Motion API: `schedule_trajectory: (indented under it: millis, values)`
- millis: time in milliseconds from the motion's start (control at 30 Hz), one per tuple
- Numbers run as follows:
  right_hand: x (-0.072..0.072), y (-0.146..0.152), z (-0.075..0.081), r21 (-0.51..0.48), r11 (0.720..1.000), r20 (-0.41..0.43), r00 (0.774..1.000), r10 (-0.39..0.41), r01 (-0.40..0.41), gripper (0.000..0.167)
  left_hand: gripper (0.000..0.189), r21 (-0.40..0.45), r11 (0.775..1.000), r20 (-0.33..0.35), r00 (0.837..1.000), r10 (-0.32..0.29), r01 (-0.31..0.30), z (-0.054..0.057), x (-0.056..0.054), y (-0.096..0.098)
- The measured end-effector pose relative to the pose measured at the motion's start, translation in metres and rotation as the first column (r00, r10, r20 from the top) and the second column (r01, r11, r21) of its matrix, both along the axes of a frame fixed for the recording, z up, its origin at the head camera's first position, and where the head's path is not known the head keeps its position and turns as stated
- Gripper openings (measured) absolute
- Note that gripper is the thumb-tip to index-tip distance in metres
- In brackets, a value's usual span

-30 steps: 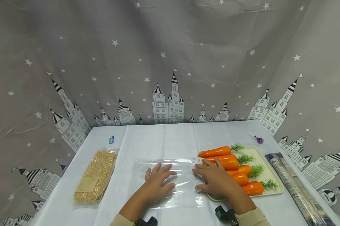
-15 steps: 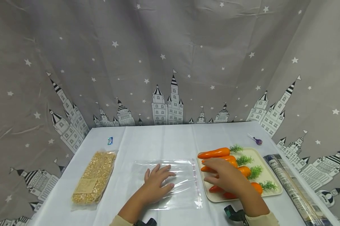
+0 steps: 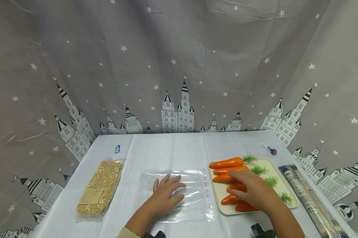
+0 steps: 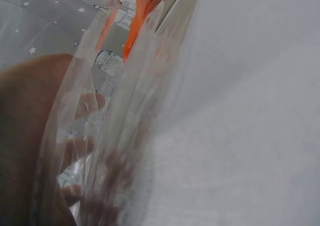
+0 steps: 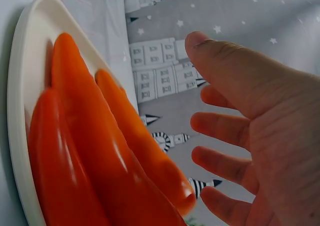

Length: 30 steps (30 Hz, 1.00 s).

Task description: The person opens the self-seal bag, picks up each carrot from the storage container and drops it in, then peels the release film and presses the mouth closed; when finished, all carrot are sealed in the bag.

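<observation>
Resting with the left hand [image 3: 165,197] on a transparent, flat, rectangular plastic bag [image 3: 195,198], with fingers spread, gripping nothing; probably pinning the slippery film against the white cloth-covered table [image 3: 167,150]. Hovering with the right hand [image 3: 253,189] above 6 smooth, tapered orange carrots [image 3: 226,163], with fingers loosely bent, apart from the thumb and holding nothing. As for the carrots, laid side by side on a cream-coloured, round-cornered tray [image 3: 219,195], with tips toward the bag, perhaps for keeping each within reach. Leaving only a narrow strip of cloth between the bag's pink-lined edge and the tray's low rim. More open room behind the bag; tighter on the right, with a long, clear-wrapped printed roll [image 3: 311,202] close beside the tray.
</observation>
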State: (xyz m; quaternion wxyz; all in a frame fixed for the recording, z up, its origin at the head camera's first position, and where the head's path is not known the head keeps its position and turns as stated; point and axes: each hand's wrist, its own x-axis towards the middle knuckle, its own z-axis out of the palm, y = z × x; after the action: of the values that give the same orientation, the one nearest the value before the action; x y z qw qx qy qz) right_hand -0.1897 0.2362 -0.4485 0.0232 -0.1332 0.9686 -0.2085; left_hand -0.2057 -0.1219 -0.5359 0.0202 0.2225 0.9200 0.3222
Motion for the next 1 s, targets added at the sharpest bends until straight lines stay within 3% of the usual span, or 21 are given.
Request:
schedule_trajectory:
  millis: [300, 700, 1000]
  values:
    - [0.007, 0.022, 0.005, 0.004, 0.999, 0.021, 0.999, -0.035, 0.035, 0.064, 0.034, 0.012, 1.0, -0.006, 1.0, -0.006, 0.006, 0.0, 0.001, 0.001]
    - [0.018, 0.06, 0.012, 0.029, 1.0, -0.094, 0.996, 0.007, -0.004, 0.065, 0.036, 0.008, 1.0, -0.007, 1.0, -0.009, 0.01, 0.001, -0.002, 0.001]
    - [0.027, 0.073, 0.004, 0.015, 1.0, -0.042, 0.999, -0.021, 0.021, 0.065, 0.036, 0.006, 1.0, 0.021, 1.0, -0.023, 0.023, 0.001, 0.001, -0.001]
